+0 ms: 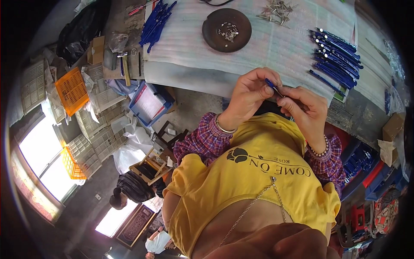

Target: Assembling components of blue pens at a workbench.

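My left hand [251, 93] pinches a narrow dark-blue piece [270, 83] between thumb and fingers, just off the near edge of the table. Close beside it, my right hand [304, 104] is closed, thumb against fingertips, at the piece's lower end. Whatever sits in the right fingertips is too small to make out. Beyond the hands, a round brown dish [209, 36] holds many tiny silvery bits [228, 32]. To the right lies a row of slim dark-blue sticks [338, 60], several with pale round dots at their ends.
Another bundle of blue sticks [156, 23] lies at the table's far left, and thin metal pins [278, 11] are heaped at the back. A hammer [125, 69] rests on the side surface. Blue bins [148, 103] and plastic crates [72, 90] stand left. Two other people are behind me.
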Motion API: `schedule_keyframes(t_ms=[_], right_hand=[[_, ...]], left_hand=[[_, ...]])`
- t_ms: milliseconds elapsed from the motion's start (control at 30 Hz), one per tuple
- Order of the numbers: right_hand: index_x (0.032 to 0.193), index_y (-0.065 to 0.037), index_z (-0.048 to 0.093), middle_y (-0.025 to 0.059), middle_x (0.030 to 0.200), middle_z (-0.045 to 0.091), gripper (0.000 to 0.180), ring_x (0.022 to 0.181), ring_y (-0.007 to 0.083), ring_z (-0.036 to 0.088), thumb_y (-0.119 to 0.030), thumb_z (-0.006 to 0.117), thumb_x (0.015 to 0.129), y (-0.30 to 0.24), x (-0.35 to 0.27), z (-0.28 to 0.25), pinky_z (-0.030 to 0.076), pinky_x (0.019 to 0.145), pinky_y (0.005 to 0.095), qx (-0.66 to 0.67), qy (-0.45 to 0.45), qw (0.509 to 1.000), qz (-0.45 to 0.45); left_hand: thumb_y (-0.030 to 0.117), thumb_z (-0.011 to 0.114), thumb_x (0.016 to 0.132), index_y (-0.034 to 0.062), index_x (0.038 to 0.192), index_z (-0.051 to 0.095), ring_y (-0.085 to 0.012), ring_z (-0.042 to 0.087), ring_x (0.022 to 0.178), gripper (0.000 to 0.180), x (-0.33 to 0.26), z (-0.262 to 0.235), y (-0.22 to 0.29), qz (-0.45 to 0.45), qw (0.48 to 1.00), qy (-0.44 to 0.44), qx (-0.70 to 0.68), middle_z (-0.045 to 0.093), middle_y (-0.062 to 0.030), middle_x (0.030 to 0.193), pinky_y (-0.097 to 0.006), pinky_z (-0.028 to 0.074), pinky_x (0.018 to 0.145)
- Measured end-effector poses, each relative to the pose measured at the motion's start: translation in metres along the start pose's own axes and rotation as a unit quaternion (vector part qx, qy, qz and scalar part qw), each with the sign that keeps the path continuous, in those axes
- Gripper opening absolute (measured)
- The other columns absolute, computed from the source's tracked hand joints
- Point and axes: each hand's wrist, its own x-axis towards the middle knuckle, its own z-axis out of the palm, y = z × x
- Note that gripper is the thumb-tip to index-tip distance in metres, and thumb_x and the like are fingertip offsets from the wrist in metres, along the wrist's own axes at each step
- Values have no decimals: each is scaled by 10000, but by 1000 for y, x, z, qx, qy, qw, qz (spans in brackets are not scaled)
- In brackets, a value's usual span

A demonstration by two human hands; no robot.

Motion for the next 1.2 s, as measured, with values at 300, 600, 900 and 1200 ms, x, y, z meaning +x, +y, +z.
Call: schedule_keyframes(t_ms=[300,600,900,1200], right_hand=[[959,36,652,74,702,608,195,556,92,547,54,648,765,5,2,1,411,481,208,-43,10,995,-95],[846,22,597,83,668,513,170,525,228,538,72,642,691,4,14,3,407,454,292,-291,-25,930,-223],[867,24,585,3,696,556,88,519,94,525,-32,618,809,20,16,-13,368,417,246,-94,-65,991,65],[849,8,598,21,681,554,77,462,99,438,-36,642,804,26,14,-15,321,414,229,265,-74,921,277]], left_hand=[[44,647,813,29,887,538,-191,538,889,133,0,0,-4,65,993,13,93,520,-74,900,-292,450,762],[36,637,834,18,853,528,-114,542,751,112,2,-4,-2,26,988,54,140,517,-17,813,-243,445,628],[27,582,875,1,963,549,-36,506,703,98,7,0,2,-2,953,67,296,577,4,807,-177,398,587],[-37,589,844,-44,927,579,-72,542,752,84,5,-4,0,81,934,28,346,553,-20,853,-196,444,663]])
